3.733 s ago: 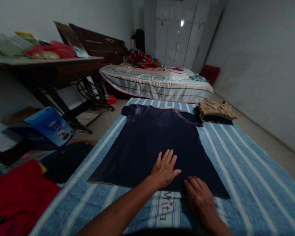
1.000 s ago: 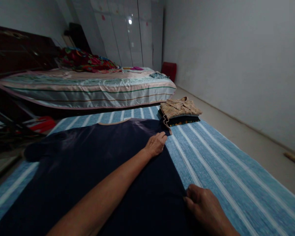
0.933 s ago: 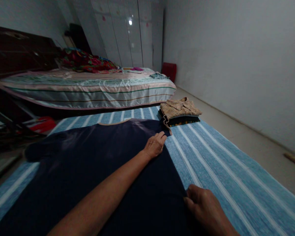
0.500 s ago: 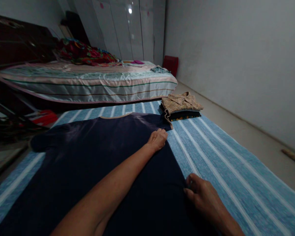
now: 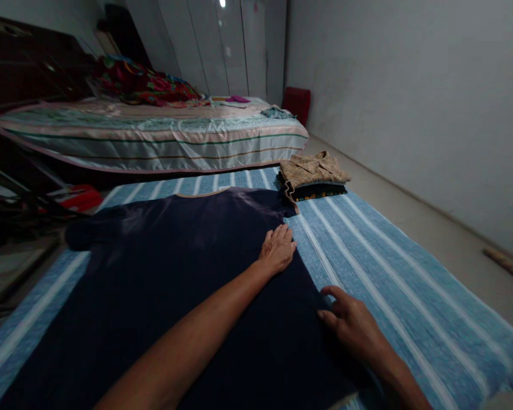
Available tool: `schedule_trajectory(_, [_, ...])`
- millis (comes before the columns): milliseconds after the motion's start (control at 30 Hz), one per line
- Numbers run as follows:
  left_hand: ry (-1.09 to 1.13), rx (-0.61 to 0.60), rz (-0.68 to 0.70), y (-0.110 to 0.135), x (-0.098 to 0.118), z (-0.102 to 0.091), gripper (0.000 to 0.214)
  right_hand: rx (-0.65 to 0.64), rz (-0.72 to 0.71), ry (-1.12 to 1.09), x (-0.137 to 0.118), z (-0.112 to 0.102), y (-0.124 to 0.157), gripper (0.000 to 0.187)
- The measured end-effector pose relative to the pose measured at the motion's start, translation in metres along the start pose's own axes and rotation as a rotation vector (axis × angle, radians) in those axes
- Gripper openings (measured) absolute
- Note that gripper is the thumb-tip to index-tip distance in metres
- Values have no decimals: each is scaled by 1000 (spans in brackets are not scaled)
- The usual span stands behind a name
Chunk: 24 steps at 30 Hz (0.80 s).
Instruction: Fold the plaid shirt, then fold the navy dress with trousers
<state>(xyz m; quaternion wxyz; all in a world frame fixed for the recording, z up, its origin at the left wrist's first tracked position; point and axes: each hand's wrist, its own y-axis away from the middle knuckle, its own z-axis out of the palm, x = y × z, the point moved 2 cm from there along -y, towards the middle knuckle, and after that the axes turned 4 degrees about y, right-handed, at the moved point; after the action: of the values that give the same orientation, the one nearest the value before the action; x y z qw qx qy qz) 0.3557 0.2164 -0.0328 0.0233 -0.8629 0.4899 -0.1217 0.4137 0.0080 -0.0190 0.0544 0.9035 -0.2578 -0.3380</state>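
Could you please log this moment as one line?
left hand: on dark shirt; right hand: at its side edge; folded clothes: stacked beyond

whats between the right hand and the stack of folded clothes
In the head view, a stretch of blue striped cover lies between the right hand and the folded clothes; the left hand is off to one side, on the dark shirt.

Left hand [image 5: 277, 249] palm down, arm [image 5: 196, 330] extended; right hand [image 5: 355, 323] half-curled, thumb [image 5: 328, 319] apart

Left hand [image 5: 279, 249] rests on a dark shirt [image 5: 175, 273].
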Motion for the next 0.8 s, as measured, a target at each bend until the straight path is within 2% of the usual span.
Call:
schedule_trajectory(100, [27, -34, -16, -3, -2, 5, 42, 57, 27, 67, 3, -3, 4, 30])
schedule_trajectory(200, [31, -45, -24, -4, -3, 5, 42, 249, -2, 231, 1, -3, 17, 29])
schedule_trajectory(300, [31, -38, -30, -2, 0, 4, 42, 437, -260, 318, -16, 12, 38, 20])
schedule_trajectory(400, [21, 13, -55, 3, 6, 1, 43, 517, -592, 310, -40, 42, 61, 12])
schedule_trajectory(467, [16, 52, -93, 8, 11, 0, 43, 531, -806, 317, -52, 66, 72, 2])
schedule_trajectory(500, [21, 52, -110, 10, 13, 1, 43, 543, -842, 334, -56, 76, 75, 4])
schedule_trajectory(633, [65, -41, -121, 17, 20, 4, 45, 492, -827, 410, -56, 102, 76, 14])
schedule_trajectory(733, [72, -69, -114, 18, 21, 6, 48, 390, -840, 474, -51, 106, 75, 12])
schedule_trajectory(800, [73, -72, -113, 18, 20, 7, 49, 374, -829, 516, -49, 104, 75, 9])
